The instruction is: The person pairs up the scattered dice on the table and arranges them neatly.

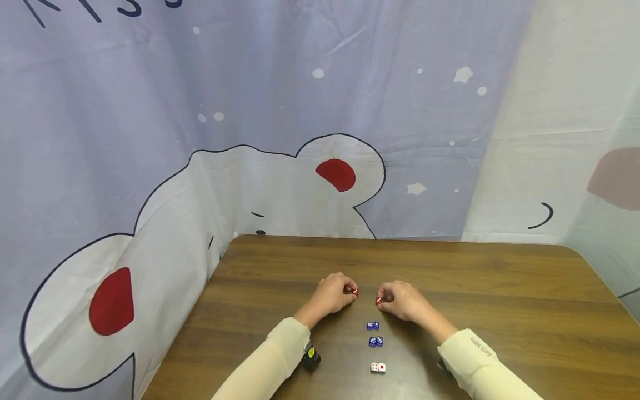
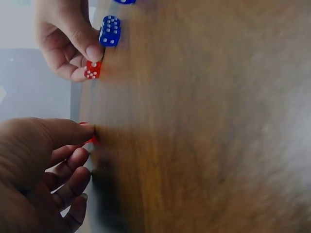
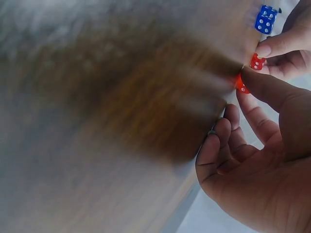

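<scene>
My left hand [image 1: 331, 293] pinches a red die [image 1: 355, 291] between thumb and index finger, low over the table. Facing it from the right, my right hand [image 1: 404, 300] pinches another red die [image 1: 379, 301] the same way. A gap separates the two red dice. In the left wrist view, white dots show on the right hand's die [image 2: 92, 71], while the left hand's own die [image 2: 89, 140] is mostly hidden by the thumb. Nearer to me stand two pairs of blue dice [image 1: 373, 326], [image 1: 376, 341] and one pair of white dice [image 1: 378, 368].
The dice pairs lie one behind another on a brown wooden table [image 1: 475, 272]. A patterned curtain [image 1: 280, 189] hangs along the table's back and left side. A dark wrist device [image 1: 311, 357] sits under the left sleeve.
</scene>
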The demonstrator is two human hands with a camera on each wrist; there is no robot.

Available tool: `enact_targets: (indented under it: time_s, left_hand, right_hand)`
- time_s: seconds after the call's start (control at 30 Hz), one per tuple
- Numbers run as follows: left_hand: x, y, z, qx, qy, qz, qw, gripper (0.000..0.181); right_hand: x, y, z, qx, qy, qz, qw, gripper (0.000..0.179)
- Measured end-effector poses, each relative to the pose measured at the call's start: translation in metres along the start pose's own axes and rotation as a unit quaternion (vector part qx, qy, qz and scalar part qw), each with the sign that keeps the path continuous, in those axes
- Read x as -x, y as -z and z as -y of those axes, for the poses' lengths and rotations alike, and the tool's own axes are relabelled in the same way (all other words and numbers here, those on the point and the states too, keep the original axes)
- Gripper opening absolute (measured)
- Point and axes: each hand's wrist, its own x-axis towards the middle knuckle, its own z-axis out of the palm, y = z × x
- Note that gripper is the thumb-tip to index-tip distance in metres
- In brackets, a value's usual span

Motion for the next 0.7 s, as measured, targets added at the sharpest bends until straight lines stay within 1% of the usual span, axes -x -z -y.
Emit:
enact_targets:
  time_s: [0.27, 0.47, 0.7]
  left_hand:
    - [0.01, -0.002, -0.008, -0.005, -0.018, 0.013, 0.9997, 0.007]
    - [0.014, -0.004, -0.014, -0.002, -0.029, 0.008, 0.9996, 0.006]
    - [0.018, -0.007, -0.019, 0.001, -0.031, 0.005, 0.9995, 0.008]
  right_hand:
    - [0.004, -0.002, 0.004, -0.002, 0.007, 0.004, 1.0, 0.019]
    - [0.006, -0.003, 0.006, 0.001, 0.006, 0.004, 1.0, 0.019]
    - [0.007, -0.002, 0.008, 0.0, 0.011, 0.001, 0.9999, 0.019]
